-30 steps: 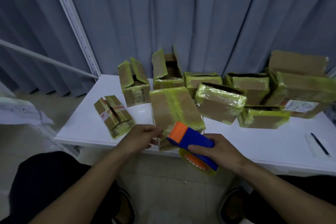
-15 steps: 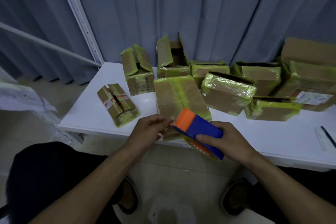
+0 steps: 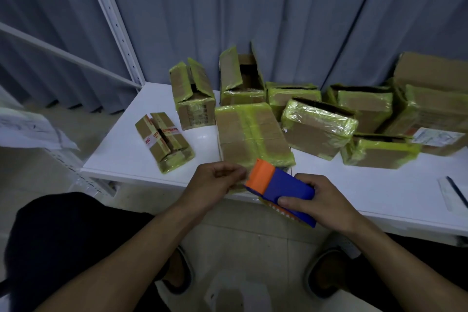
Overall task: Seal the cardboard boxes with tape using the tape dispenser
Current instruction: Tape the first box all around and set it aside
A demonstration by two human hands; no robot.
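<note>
The right hand (image 3: 321,204) grips the tape dispenser (image 3: 283,190) around its blue body, over the near edge of the tabletop (image 3: 121,157), with the orange mouth pointing forward and left. The left hand (image 3: 215,182) sits just beside that mouth, fingers (image 3: 235,175) curled together. Whether they pinch a tape end is too blurred to tell. The closed box (image 3: 250,134) lies near, straight beyond the mouth, its long axis running away from the person, so the pull likely follows that line.
</note>
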